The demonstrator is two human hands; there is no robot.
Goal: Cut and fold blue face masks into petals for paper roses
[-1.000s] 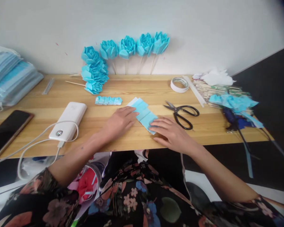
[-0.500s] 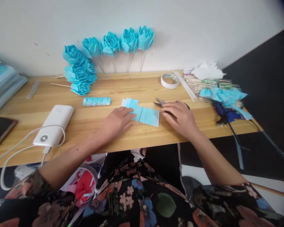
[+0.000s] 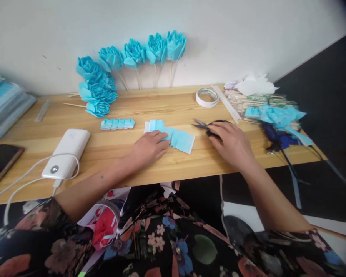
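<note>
Tabletop [image 3: 167, 105] under creased blue strip [image 3: 182, 141]

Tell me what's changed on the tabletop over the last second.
The right hand let go of the blue strip and moved right onto the scissors' handles. The strip's right end swung away from the person. The left hand stayed on the strip; the blue flowers and tape roll stayed put.

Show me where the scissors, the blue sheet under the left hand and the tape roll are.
Scissors [image 3: 204, 125]: head view, on the blades near the pivot.
Blue sheet [image 3: 182, 140]: head view, on its uncovered right part.
Tape roll [image 3: 207, 104]: head view, on the front of its ring.
</note>
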